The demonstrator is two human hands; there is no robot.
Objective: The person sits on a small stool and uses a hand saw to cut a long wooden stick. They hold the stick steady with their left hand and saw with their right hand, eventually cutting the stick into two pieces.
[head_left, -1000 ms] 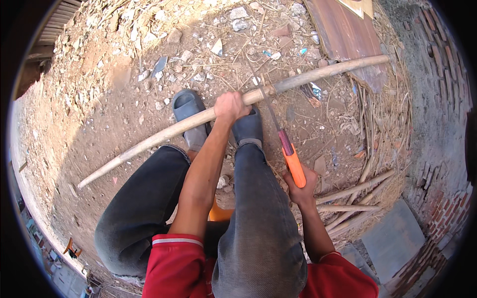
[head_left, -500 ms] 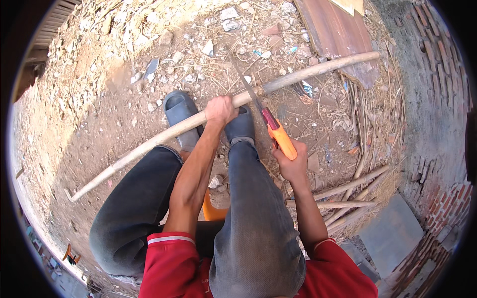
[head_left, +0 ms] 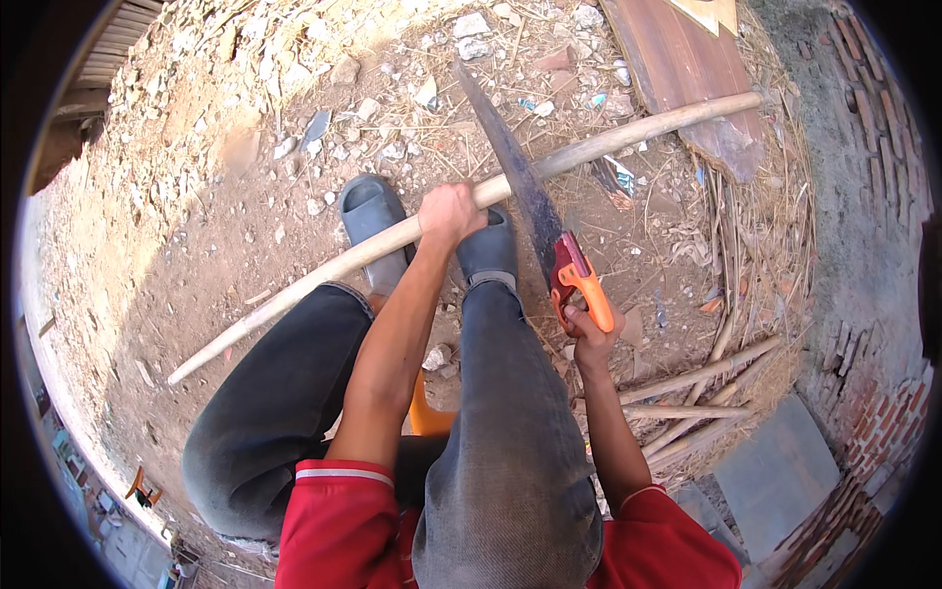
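A long pale wooden pole (head_left: 343, 263) slants from lower left to upper right across the ground. My left hand (head_left: 451, 213) is wrapped round it near its middle, just above my right slipper (head_left: 488, 250). In my right hand (head_left: 592, 329) is the orange and dark red handle of a handsaw (head_left: 520, 182). The saw's broad dark blade lies across the pole a little right of my left hand, its side turned up to view and its tip pointing to the far side. Whether the teeth touch the wood I cannot tell.
A brown wooden board (head_left: 687, 69) lies under the pole's far right end. Several thin poles (head_left: 687, 378) are piled at the right, near a grey slab (head_left: 775, 481) and a brick wall (head_left: 863, 196). Stones and straw litter the ground. An orange object (head_left: 429, 417) shows between my legs.
The saw has rolled over so its blade, seen edge-on before, now shows its flat side. My right hand has shifted slightly right and nearer. My left hand keeps its hold on the pole.
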